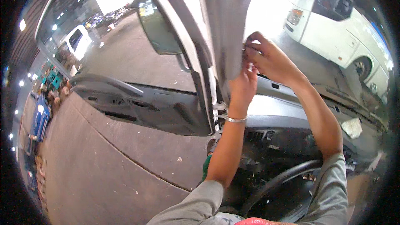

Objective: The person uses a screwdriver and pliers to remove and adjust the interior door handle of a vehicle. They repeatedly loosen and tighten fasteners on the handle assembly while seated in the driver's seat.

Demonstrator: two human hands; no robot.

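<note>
1. My left grip [244, 84] curls at the edge of the grey pillar trim [229, 21], which rises above it; I cannot tell what it holds.
2. My right grip [273, 60], fingers bent narrow, sits just beside; any contents are hidden.
3. Below both lies the steering wheel [278, 180].

Left hand [246, 84] and right hand [270, 60] were seen raised close together at the edge of the grey pillar trim [228, 21]. Dark-panelled door [166, 108] was swung open leftward; white bus [321, 31] was noted outside.
</note>
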